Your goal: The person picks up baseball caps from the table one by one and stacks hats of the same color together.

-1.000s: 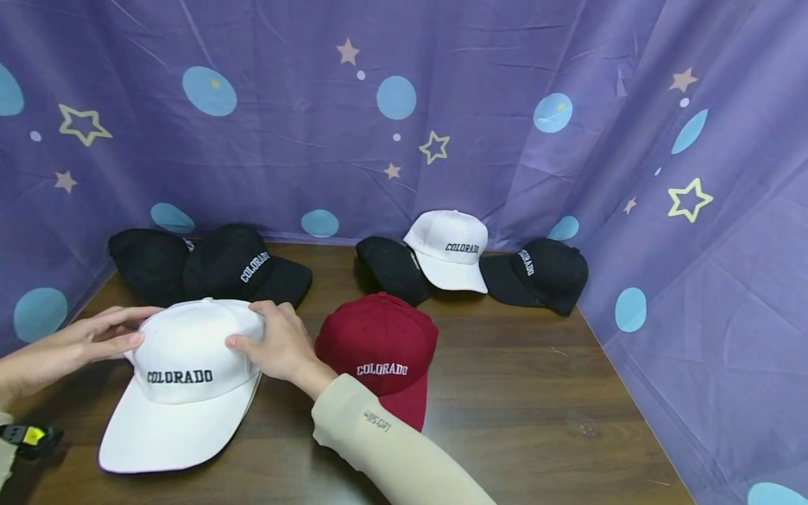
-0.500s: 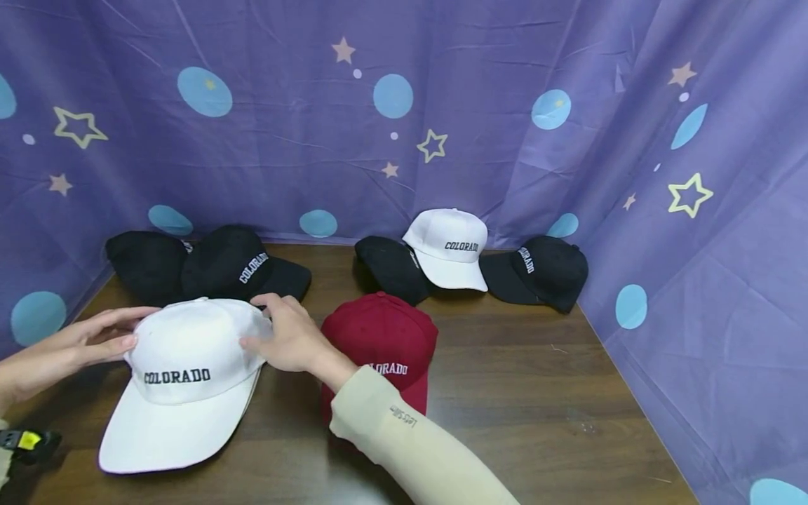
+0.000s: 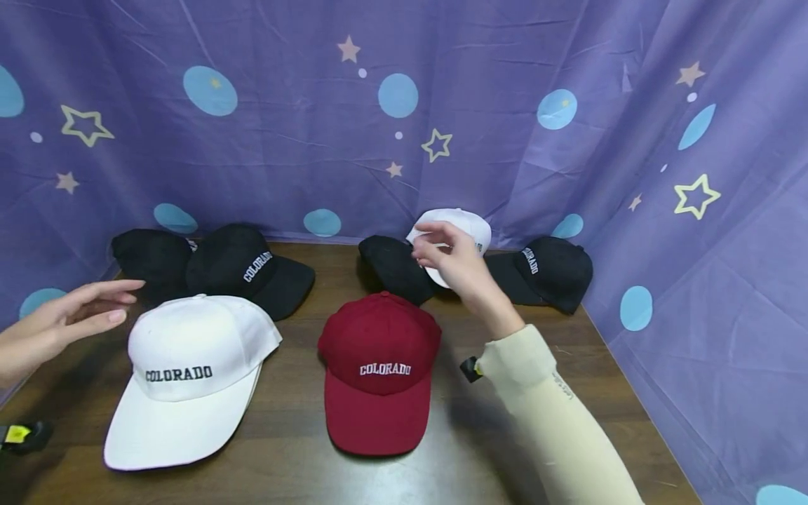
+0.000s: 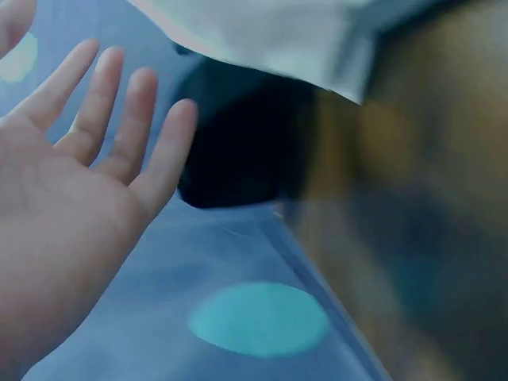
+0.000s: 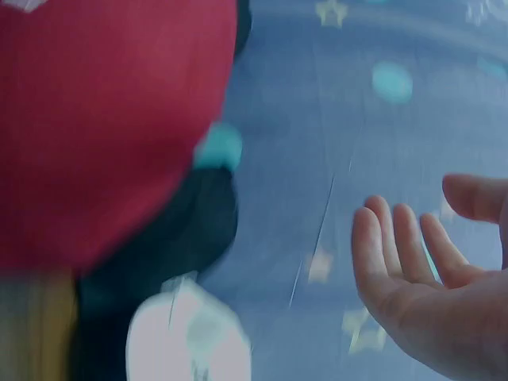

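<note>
A white cap [image 3: 189, 351] with dark COLORADO lettering rests on the table at front left, brim toward me. Just off its left side is my left hand [image 3: 69, 322], fingers extended and apart from the cap; the left wrist view shows its bare palm [image 4: 71, 190]. My right hand [image 3: 457, 266] is raised over the back of the table, fingers loosely bent and holding nothing. In the head view it overlaps a second white cap [image 3: 463, 219], hiding part of its front. Between the hands, a dark red cap [image 3: 381, 351] sits with its brim toward me.
Two black caps [image 3: 236, 270] lie side by side at back left. Another black cap [image 3: 394, 270] is left of the back white cap, and one more black cap [image 3: 552, 273] is on its right. A purple patterned curtain [image 3: 315, 140] encloses the brown table [image 3: 536, 372].
My right hand has let go of the front white cap and swung right, toward the back white cap. My left hand has also come off the front cap and drawn slightly away.
</note>
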{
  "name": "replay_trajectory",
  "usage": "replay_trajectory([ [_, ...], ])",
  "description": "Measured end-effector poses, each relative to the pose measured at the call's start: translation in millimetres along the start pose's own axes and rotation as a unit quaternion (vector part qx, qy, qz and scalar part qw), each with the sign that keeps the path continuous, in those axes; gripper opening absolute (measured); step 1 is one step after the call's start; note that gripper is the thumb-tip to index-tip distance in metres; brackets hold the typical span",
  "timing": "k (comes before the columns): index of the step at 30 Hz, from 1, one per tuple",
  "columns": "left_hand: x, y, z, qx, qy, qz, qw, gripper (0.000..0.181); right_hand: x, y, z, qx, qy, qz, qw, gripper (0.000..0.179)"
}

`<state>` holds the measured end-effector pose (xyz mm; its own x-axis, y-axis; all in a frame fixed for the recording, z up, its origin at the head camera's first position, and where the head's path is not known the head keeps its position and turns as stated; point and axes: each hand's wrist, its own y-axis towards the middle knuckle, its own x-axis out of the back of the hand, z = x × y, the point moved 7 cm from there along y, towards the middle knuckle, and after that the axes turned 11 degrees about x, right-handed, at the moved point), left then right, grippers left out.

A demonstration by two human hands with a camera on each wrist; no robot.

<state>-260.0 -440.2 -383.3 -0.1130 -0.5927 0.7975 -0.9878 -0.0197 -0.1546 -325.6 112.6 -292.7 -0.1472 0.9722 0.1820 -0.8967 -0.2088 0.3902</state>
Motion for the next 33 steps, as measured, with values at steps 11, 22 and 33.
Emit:
replay_trajectory([
  [11,17.4,-31.7,-118.8,-0.129,-0.019,-0.196,0.9719,0.052,112.4,-19.0,-76.2,-0.141,0.052,-0.112,0.9824,0.050],
  [22,-26.2,-44.7,-206.1,-0.255,-0.047,-0.204,0.9441,0.051,135.7,-51.8,-148.4,-0.245,0.135,-0.174,0.9440,0.056],
  [33,-88.1,-38.3,-237.5,-0.273,-0.076,-0.122,0.9512,0.046,119.1,-70.2,-179.7,-0.322,0.246,-0.211,0.8893,0.059],
])
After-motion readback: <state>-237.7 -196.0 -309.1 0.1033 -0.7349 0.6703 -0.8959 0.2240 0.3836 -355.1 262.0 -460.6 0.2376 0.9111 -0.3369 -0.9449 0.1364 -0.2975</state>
